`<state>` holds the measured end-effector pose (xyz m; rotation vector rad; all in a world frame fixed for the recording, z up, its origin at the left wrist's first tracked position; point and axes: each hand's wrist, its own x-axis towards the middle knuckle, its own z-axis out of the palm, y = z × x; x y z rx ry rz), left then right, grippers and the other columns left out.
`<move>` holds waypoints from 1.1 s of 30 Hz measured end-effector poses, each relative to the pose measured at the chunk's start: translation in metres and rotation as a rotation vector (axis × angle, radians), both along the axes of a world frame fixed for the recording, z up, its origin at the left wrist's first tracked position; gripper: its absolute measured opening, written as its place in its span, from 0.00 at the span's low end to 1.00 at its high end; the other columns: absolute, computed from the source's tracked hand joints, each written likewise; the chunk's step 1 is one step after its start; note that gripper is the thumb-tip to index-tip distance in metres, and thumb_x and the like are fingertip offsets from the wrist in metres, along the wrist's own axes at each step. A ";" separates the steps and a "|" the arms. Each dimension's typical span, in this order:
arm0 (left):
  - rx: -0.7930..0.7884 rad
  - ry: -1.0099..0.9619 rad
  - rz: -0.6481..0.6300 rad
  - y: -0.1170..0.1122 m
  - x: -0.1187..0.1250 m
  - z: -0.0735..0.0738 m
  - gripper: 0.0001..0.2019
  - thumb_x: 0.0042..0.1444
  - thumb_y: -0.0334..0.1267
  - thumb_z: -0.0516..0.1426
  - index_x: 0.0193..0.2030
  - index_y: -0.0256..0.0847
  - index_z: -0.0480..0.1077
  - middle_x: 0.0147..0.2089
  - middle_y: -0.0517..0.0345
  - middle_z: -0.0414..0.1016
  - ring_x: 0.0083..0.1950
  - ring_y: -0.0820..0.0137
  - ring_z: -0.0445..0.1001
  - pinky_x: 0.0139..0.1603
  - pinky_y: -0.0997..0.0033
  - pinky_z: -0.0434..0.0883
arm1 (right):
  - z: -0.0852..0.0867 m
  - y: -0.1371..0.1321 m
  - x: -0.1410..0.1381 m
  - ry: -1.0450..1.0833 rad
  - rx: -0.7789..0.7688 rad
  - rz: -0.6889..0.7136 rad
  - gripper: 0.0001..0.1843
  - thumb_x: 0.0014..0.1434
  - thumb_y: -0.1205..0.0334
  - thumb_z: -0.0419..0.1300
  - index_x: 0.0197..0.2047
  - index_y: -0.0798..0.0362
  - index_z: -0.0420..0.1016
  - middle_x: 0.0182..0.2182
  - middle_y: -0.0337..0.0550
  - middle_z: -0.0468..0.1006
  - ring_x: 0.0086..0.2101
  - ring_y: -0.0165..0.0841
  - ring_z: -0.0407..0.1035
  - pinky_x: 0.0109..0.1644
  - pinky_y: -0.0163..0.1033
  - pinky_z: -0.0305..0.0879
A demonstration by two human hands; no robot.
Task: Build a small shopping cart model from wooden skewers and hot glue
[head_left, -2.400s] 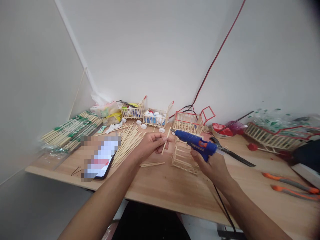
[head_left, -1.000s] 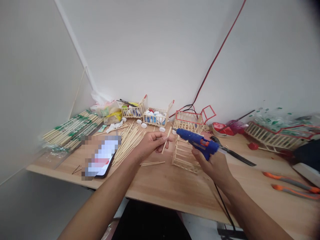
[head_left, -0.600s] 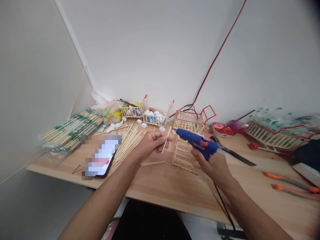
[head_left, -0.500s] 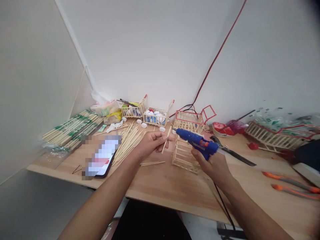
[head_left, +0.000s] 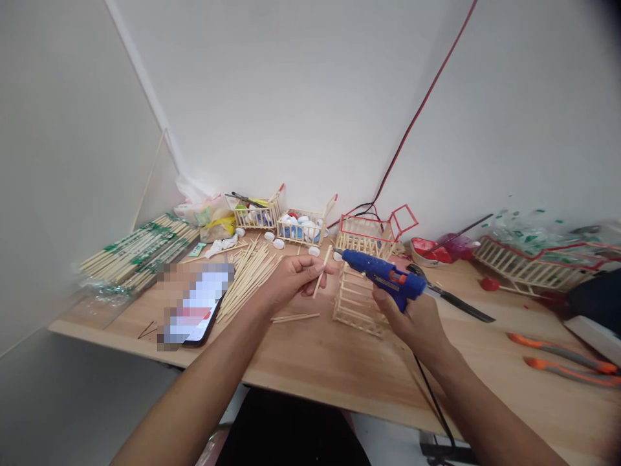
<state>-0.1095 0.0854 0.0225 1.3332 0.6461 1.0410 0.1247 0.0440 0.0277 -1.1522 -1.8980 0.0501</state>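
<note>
Left hand (head_left: 301,277) closed in a pinch on short tilted wooden stick (head_left: 327,256); right hand (head_left: 413,318) wrapped round blue glue gun (head_left: 376,270), nozzle (head_left: 339,253) near stick's upper end, both held over table (head_left: 301,362).

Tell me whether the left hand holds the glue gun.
No, the right hand grips the blue glue gun, and the left hand pinches a wooden stick.

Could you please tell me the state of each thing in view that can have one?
Left hand: closed on short stick
Short stick: held, tilted
Right hand: closed on glue gun
Glue gun: held, apart from stick
Phone: screen lit
Packaged sticks: in plastic wrapping
Loose sticks: unwrapped, spread out
Orange-handled tool: handles spread
Bowl: holding something red
</note>
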 end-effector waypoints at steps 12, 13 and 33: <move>0.011 0.021 -0.024 0.000 0.000 -0.002 0.18 0.55 0.50 0.60 0.36 0.33 0.75 0.28 0.59 0.70 0.22 0.81 0.60 0.23 0.77 0.53 | -0.003 0.002 0.001 -0.002 0.005 0.002 0.16 0.62 0.50 0.56 0.42 0.53 0.76 0.30 0.45 0.78 0.33 0.40 0.73 0.35 0.40 0.67; 0.010 0.025 -0.028 0.001 0.000 -0.002 0.18 0.55 0.50 0.61 0.36 0.33 0.75 0.28 0.59 0.70 0.22 0.81 0.60 0.23 0.77 0.53 | -0.003 0.002 0.001 -0.002 0.009 0.003 0.16 0.62 0.51 0.56 0.41 0.54 0.76 0.30 0.45 0.78 0.32 0.40 0.73 0.35 0.40 0.67; -0.071 -0.140 -0.024 0.004 -0.001 -0.002 0.17 0.52 0.48 0.64 0.37 0.33 0.74 0.27 0.59 0.70 0.21 0.82 0.60 0.22 0.80 0.56 | -0.001 -0.002 0.004 -0.042 -0.039 0.179 0.14 0.62 0.51 0.54 0.31 0.53 0.69 0.26 0.42 0.74 0.29 0.35 0.69 0.34 0.39 0.65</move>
